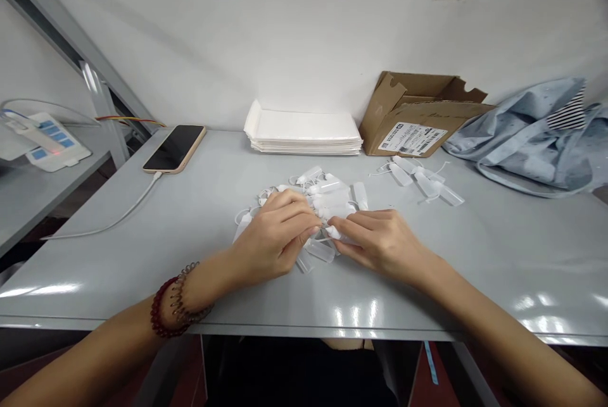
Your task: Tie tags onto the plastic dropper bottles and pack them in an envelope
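Note:
A loose pile of small translucent plastic tubes (pixel 331 199) with white caps and thin white cords lies mid-table. My right hand (pixel 380 239) is closed around one such tube (pixel 334 232), its white cap pointing left out of my fingers. My left hand (pixel 280 233) rests over the pile's left side, with thumb and forefinger pinched together close to that cap. What those left fingertips hold is too small or hidden to make out. Several tubes stick out beneath and beside both hands, such as a tube (pixel 320 250) below the fingertips.
A second, smaller group of tubes (pixel 430 184) lies to the right. Behind stand a stack of white envelopes (pixel 306 131) and an opened cardboard box (pixel 413 125). A light blue cloth bag (pixel 532 135) sits at right. A charging phone (pixel 175 149) with a white cable (pixel 128 211) lies left.

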Motion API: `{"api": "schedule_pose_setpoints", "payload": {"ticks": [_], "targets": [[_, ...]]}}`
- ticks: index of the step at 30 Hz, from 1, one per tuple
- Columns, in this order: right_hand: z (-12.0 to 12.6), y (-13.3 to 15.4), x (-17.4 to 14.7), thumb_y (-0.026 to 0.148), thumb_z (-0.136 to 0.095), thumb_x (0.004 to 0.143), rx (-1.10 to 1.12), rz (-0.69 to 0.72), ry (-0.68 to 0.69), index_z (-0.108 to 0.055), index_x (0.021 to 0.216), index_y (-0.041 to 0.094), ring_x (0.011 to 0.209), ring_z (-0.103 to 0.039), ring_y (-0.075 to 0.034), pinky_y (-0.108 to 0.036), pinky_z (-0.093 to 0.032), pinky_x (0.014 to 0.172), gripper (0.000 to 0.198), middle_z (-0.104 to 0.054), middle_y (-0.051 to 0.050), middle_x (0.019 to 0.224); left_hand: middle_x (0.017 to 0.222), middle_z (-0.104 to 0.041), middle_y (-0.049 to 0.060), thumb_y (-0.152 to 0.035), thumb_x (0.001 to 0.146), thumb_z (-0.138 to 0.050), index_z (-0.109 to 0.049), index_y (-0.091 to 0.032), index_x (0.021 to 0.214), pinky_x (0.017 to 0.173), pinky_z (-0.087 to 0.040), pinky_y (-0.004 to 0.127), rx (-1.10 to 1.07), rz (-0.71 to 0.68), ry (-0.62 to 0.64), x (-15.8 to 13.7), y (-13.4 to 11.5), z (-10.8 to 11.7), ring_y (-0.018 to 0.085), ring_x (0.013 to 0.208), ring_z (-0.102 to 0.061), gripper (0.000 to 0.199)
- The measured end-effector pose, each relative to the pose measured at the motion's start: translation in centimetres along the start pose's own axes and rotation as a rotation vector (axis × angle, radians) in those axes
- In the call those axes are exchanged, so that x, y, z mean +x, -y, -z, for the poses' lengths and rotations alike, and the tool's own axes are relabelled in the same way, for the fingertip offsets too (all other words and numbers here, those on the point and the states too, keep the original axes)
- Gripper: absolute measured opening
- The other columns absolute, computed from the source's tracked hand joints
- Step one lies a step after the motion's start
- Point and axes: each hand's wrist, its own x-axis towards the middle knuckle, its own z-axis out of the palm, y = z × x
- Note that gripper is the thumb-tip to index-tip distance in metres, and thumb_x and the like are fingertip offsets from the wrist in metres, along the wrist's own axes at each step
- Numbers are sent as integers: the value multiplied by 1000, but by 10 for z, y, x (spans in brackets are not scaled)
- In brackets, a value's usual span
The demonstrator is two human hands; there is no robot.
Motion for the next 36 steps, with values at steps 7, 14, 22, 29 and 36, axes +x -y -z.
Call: {"api": "schedule_pose_setpoints", "payload": {"ticks": [7,14,22,29,36], "targets": [[-1,3,0,25,-46,93,-9,13,21,-62,82,14,46,-47,-9,-25,-27,46,22,-54,3,53,83,-66,4,-7,88,-50,-59,-16,89,81,-43,35,-2,-35,5,-2,-1,-3,19,91,-52,13],[-2,3,0,22,-47,91,-14,41,34,-61,79,14,45,-46,-9,-25,-28,46,21,-53,3,52,83,-66,5,-3,85,-50,-58,-15,88,80,-44,37,35,-95,-11,-5,-1,-8,19,90,-52,14],[-5,3,1,19,-48,89,19,43,12,-62,78,14,45,-45,-10,-24,-29,45,18,-52,3,51,84,-65,6,-3,85,-49,-58,-13,89,80,-43,37,65,-100,0,-4,-2,-8,20,91,-52,14],[9,-9,3,24,-53,85,337,-87,56,-64,93,12,52,-47,-11,-24,-35,49,18,-56,0,61,88,-65,5,-11,89,-50,-61,-14,89,84,-39,37,95,-3,55,2,-1,2,20,95,-51,12],[10,-78,-18,31,-47,88,20,-636,-50,-65,88,17,60,-54,-15,-28,-39,58,23,-66,-5,78,85,-67,3,-16,91,-45,-63,-16,87,82,-37,38,187,173,105,1,15,11,22,97,-51,18]]}}
